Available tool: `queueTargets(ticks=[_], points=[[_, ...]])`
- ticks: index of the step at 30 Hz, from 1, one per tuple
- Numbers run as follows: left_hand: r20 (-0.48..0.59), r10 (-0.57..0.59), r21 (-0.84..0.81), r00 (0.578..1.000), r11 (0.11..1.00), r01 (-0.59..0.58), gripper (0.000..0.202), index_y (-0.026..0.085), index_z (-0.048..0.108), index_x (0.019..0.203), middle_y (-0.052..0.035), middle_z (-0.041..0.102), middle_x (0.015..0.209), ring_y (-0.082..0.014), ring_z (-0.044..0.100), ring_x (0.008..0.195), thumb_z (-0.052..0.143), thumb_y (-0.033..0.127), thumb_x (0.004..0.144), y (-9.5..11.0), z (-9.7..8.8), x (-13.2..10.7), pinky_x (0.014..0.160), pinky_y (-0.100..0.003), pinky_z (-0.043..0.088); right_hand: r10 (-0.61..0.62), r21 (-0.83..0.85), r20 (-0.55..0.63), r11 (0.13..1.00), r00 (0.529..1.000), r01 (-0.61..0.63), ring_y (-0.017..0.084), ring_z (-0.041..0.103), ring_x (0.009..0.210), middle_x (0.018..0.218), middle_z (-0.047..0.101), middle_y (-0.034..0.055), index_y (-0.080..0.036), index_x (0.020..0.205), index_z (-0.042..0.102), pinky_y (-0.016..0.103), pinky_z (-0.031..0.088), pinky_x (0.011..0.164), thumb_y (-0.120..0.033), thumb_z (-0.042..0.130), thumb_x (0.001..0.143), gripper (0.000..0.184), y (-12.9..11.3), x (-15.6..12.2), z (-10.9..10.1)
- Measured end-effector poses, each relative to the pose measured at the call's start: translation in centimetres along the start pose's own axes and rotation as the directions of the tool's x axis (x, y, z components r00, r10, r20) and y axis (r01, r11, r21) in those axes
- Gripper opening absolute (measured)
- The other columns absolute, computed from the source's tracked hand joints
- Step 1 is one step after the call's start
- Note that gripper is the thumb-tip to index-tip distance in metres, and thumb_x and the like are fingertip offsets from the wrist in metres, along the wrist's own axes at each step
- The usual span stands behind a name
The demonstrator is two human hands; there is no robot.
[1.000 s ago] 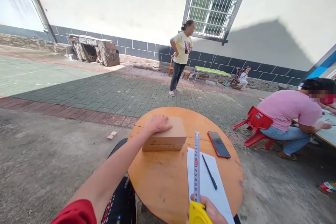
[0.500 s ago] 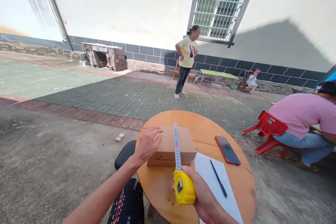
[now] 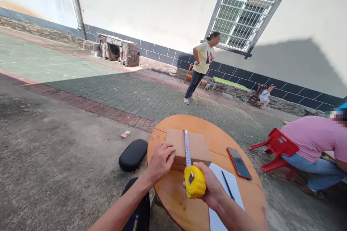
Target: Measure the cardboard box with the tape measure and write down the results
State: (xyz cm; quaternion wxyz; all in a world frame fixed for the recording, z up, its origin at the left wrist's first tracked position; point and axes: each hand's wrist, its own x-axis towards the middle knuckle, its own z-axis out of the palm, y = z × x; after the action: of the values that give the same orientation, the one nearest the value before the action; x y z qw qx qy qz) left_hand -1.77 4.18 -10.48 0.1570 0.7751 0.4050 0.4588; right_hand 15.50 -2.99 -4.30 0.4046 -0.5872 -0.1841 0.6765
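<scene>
A brown cardboard box lies on the round wooden table. My left hand is at its near left corner, fingers bent over the top edge and thumb by the front; the fingertips are partly hidden. In front of the box, my right hand is closed around a yellow tape measure. Its pulled-out blade runs across the box top from near to far, with the blade's end at the far edge.
White paper with a dark pen lies right of the tape measure, and a red-edged phone beyond. A black stool stands left. One person stands ahead; another sits right on a red chair.
My left hand has come down and nearer, onto the box's near left corner. My right hand with the tape measure sits slightly higher in view. The whole view has tilted and shifted.
</scene>
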Motion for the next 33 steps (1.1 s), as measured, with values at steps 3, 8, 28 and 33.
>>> queueTargets(ticks=[3,8,28,33], points=[[-0.013,0.014,-0.003,1.000,1.000,-0.014,0.021,0.021,0.066,0.099,-0.0079,0.063,0.107,-0.0226,0.054,0.106,0.049,0.014,0.088,0.0,0.1,-0.1,0.093,-0.041,0.046,0.004,-0.013,0.021,1.000,1.000,-0.004,0.022,0.068,0.060,0.065,0.066,0.0037,-0.016,0.082,0.056,0.027,0.045,0.050,-0.040,0.051,0.083,0.025,-0.2,-0.1,0.2],[-0.026,0.021,-0.006,0.999,1.000,-0.021,0.019,0.021,0.066,0.098,-0.0071,0.063,0.107,-0.0218,0.054,0.105,0.050,0.015,0.089,0.0,0.1,-0.1,0.094,-0.039,0.046,0.018,-0.092,-0.035,0.996,0.999,-0.021,0.020,0.067,0.055,0.061,0.064,0.0011,-0.017,0.080,0.054,0.027,0.044,0.050,-0.038,0.048,0.085,0.022,-1.3,-0.1,0.6],[-0.003,0.019,0.007,1.000,1.000,-0.018,0.019,0.020,0.065,0.099,-0.0063,0.062,0.109,-0.0212,0.052,0.107,0.048,0.016,0.091,-0.2,0.2,-0.2,0.095,-0.039,0.044,0.013,-0.075,-0.022,0.997,1.000,-0.015,0.023,0.070,0.060,0.072,0.069,0.0059,-0.015,0.086,0.056,0.029,0.048,0.048,-0.037,0.047,0.088,0.024,-0.5,-0.8,0.4],[0.002,0.018,0.002,1.000,1.000,-0.018,0.020,0.020,0.066,0.099,-0.0067,0.062,0.110,-0.0217,0.052,0.107,0.048,0.014,0.091,-0.2,0.2,-0.2,0.096,-0.040,0.044,0.019,-0.051,0.004,0.999,1.000,-0.019,0.024,0.070,0.060,0.067,0.067,0.0037,-0.016,0.087,0.055,0.030,0.049,0.050,-0.038,0.047,0.088,0.024,-0.4,-0.8,0.1]])
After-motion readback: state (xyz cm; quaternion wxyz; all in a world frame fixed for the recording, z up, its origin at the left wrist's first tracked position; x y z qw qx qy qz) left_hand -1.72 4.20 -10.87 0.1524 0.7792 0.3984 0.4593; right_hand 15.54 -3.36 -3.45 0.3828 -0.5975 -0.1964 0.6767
